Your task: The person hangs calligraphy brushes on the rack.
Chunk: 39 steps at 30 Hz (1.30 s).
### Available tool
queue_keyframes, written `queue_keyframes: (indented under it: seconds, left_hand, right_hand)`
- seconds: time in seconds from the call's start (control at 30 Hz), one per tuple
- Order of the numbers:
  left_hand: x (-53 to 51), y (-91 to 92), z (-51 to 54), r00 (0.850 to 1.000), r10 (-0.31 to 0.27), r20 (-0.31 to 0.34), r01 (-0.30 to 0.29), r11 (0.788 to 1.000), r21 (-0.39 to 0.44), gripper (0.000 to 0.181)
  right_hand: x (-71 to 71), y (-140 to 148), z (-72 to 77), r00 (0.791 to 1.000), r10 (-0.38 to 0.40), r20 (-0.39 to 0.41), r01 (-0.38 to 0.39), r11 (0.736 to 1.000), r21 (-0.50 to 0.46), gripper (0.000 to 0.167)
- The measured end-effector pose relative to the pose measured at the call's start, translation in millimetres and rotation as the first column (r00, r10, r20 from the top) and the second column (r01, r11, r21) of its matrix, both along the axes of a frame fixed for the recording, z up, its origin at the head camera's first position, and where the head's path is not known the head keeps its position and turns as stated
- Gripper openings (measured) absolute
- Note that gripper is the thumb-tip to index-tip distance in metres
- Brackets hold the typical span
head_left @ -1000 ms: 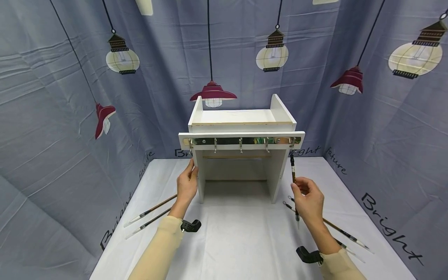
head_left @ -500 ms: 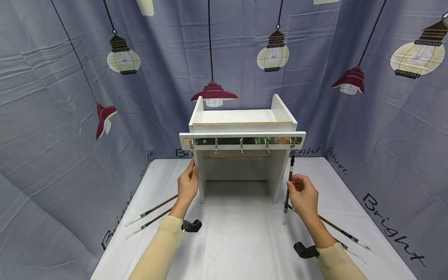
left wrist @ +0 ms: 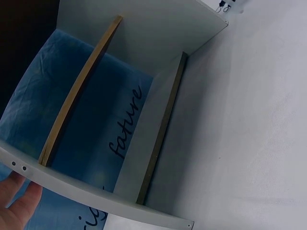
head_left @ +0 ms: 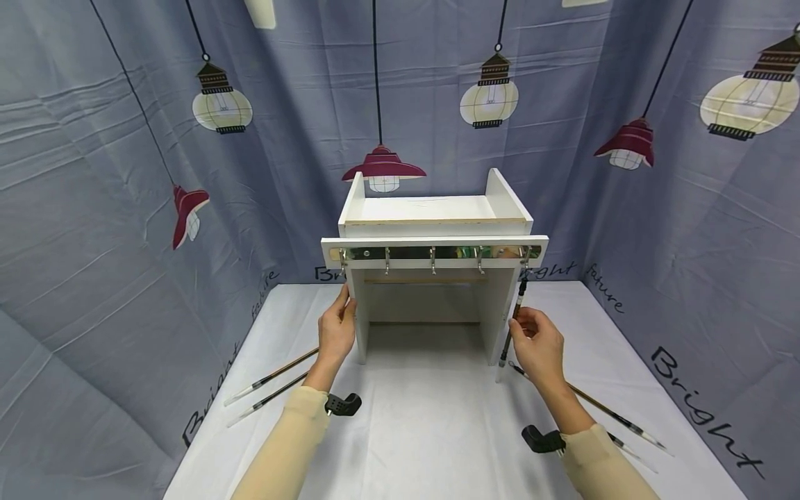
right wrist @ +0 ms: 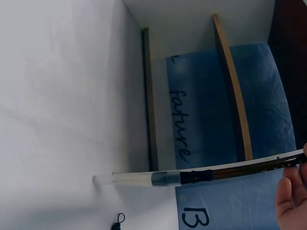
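Observation:
A white shelf stand (head_left: pixel 436 228) has a front rail with several metal hooks (head_left: pixel 432 258). My right hand (head_left: pixel 540 347) pinches a calligraphy brush (head_left: pixel 514 323) by its dark handle, below the rightmost hook. The brush's top end is close to that hook; whether its loop is on the hook is too small to tell. In the right wrist view, the brush's pale tip (right wrist: pixel 132 179) lies across the view beside the stand's side panel. My left hand (head_left: pixel 335 333) touches the outer side of the left panel, and its fingers (left wrist: pixel 26 201) show at the panel's edge in the left wrist view.
Two brushes (head_left: pixel 271 377) lie on the white table (head_left: pixel 406 437) beside the left forearm. More brushes (head_left: pixel 615 417) lie to the right, partly behind the right forearm. A grey-blue curtain (head_left: pixel 281 160) printed with lamps surrounds the table.
My right hand has shifted left and slightly up. The brush's lower end has swung left toward the stand's right panel. My left hand stays at the left panel.

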<state>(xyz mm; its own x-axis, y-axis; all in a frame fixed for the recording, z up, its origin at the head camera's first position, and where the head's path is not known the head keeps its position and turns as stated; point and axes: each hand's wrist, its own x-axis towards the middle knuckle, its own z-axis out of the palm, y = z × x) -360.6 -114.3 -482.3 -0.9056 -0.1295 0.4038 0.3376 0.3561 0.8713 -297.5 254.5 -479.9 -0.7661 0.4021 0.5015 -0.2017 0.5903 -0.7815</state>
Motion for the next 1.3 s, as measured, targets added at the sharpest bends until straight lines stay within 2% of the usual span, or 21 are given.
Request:
queue_keyframes:
  seconds: [0.3,0.7,1.1,1.3]
  left_hand:
    - [0.5,1.0,-0.2,1.0,0.02,-0.015,-0.02,1.0,0.004,0.049]
    - [0.4,1.0,-0.6,1.0,0.013,-0.009,-0.013,1.0,0.008,0.049]
    - [2.6,1.6,-0.6,1.0,0.021,-0.023,-0.021,1.0,-0.01,0.049]
    - [1.6,1.6,0.4,0.999,0.027,-0.019,-0.027,1.0,-0.001,0.048]
  right_hand:
    - [-11.0,1.2,-2.2,1.0,-0.002,-0.023,0.003,0.999,0.035,0.018]
    - [-12.4,2.4,-1.9,1.0,0.001,0.009,-0.001,0.999,0.054,0.02]
    - [-3.5,3.9,0.7,0.998,0.047,0.039,-0.049,0.998,0.045,0.033]
    - [4.2,11.4,2.9,0.994,0.102,-0.034,-0.101,0.994,0.034,0.037]
